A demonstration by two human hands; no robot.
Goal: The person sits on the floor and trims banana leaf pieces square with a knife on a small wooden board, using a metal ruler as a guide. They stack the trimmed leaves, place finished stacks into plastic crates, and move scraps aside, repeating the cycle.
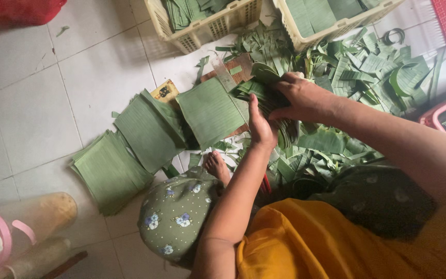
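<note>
My left hand (260,126) and my right hand (303,98) both grip a thick bundle of dark green banana leaf strips (260,90), held upright over the floor. Just left of the bundle lies a square cut leaf sheet (210,111) on a brown cutting board (241,70). Further left sit two stacks of square cut leaves, one in the middle (148,132) and one at the far left (110,173). My bare foot (217,166) rests on the tiles below the board.
Loose leaf scraps (367,72) cover the floor at the right. Two cream plastic baskets (181,36) (298,31) of leaves stand at the top. A red bin edge (440,111) is at the right, a pink-lidded jar (6,232) at the bottom left.
</note>
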